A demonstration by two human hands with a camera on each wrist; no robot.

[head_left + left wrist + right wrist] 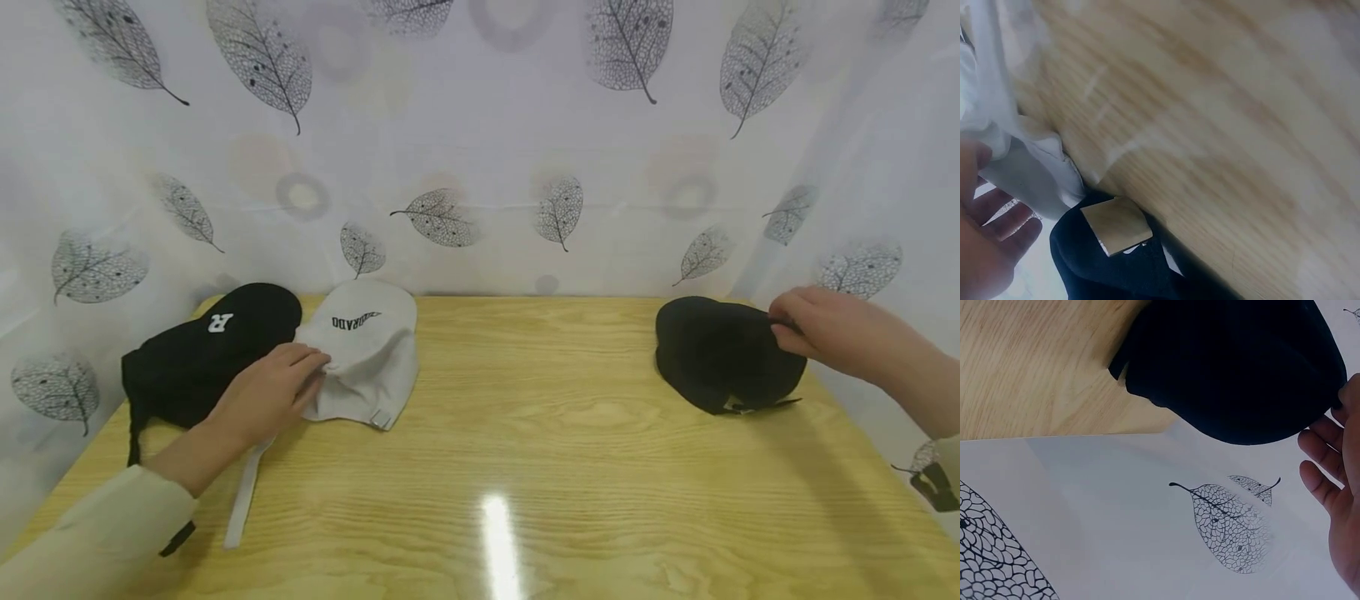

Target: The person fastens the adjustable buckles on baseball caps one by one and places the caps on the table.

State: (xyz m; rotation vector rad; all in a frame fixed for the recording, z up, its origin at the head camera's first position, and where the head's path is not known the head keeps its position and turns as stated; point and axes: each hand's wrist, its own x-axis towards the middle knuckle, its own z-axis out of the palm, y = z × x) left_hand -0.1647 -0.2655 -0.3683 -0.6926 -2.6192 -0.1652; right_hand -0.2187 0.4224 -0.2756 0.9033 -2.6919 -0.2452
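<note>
My left hand [273, 383] pinches the near-left edge of a white cap [367, 333] with dark lettering on its front. In the left wrist view the thumb lies against the white cloth, the other fingers bent beside it. A pale strap [246, 500] trails toward the front from under that hand. Beside the white cap, partly behind my left hand and forearm, lies a black cap [247, 321] with a white letter R. At the table's right side my right hand [832, 333] pinches the edge of another black cap [720, 354], whose dark hollow faces me and whose back strap hangs low.
The caps are on a wood-grain table [525, 433], with a bright reflection near its front. White cloth [495, 142] printed with leaves hangs behind the table and along both sides. A black strap [135, 429] dangles at the left from the R cap.
</note>
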